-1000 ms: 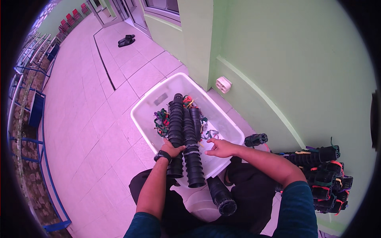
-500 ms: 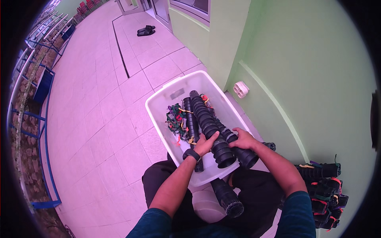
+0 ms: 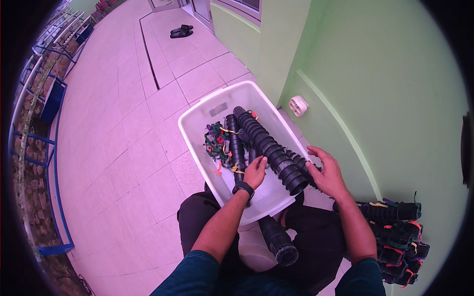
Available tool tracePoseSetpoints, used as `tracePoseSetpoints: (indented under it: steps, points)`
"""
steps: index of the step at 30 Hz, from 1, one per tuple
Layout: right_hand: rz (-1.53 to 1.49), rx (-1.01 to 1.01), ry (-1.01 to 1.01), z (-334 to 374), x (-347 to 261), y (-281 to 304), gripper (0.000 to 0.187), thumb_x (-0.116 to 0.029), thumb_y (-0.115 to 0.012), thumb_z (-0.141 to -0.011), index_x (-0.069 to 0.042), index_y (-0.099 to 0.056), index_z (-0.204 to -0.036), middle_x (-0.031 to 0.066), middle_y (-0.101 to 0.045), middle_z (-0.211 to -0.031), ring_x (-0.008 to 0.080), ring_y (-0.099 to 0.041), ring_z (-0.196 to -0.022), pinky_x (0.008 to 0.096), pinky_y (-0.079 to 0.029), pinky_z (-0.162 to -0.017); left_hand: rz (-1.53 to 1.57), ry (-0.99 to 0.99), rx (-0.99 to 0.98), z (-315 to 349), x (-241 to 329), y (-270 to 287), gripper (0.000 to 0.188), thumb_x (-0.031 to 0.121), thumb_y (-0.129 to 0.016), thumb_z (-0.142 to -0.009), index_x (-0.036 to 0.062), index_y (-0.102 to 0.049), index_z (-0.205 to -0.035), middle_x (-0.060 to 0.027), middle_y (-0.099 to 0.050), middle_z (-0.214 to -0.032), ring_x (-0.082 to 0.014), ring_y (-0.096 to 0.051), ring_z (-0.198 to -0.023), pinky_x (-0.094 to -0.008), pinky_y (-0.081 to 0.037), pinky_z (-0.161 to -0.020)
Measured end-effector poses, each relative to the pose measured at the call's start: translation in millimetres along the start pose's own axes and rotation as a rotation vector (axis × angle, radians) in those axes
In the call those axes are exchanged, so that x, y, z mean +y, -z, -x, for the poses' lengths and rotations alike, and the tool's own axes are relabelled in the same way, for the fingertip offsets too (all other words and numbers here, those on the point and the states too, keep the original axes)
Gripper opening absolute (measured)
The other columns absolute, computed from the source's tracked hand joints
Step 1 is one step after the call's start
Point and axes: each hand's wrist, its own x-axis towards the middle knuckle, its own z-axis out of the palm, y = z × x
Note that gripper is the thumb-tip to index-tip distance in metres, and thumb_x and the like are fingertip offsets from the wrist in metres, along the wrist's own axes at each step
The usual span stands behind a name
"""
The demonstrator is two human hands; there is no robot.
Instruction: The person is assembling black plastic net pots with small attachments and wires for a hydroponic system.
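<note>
A long stack of nested black ridged plastic pots lies slantwise in a white plastic tub, its wide end over the near right rim. My left hand is beside this stack, thumb and fingers drawn together; anything between them is hidden. My right hand is at the tub's right rim with thumb and forefinger apart, the thumb at a second black stack partly hidden behind the first. A slimmer black stack lies to the left, next to a heap of coloured straps.
Between my knees another black stack pokes out below the tub. Strapped black bundles are piled against the green wall at right. A white socket is on the wall. Black sandals lie farther off; blue-framed railings run along the left.
The large stack's near end has shifted right and slightly away from me. My left hand has come off it; my right hand has moved right and its fingers have spread.
</note>
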Motion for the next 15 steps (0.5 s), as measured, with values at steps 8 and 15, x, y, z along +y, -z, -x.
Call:
tracePoseSetpoints:
  steps: [8, 15]
  points:
    - [0.102, -0.176, 0.223, 77.9, -22.1, -51.7, 0.050, -0.025, -0.073, -0.082, -0.010, -0.061, -0.128, 0.0144, -0.056, -0.130, 0.0346, -0.046, -0.129, 0.0500, -0.030, -0.112, 0.080, 0.097, 0.016, 2.3, -32.9, -9.6, 0.049, 0.019, -0.057, -0.099, -0.0093, -0.045, -0.137, -0.0172, -0.066, -0.108, -0.0224, -0.069, -0.087, -0.0332, -0.059, -0.074]
    - [0.270, -0.333, 0.194, 70.7, -3.1, -88.2, 0.050, -0.025, -0.075, -0.081, -0.013, -0.061, -0.128, 0.0156, -0.048, -0.138, 0.0361, -0.041, -0.132, 0.0559, -0.028, -0.113, -0.221, 0.200, 0.045, 5.2, -58.6, 2.4, 0.049, 0.003, -0.053, -0.082, -0.0065, -0.052, -0.130, -0.0182, -0.068, -0.102, -0.0270, -0.071, -0.087, -0.0366, -0.058, -0.078]
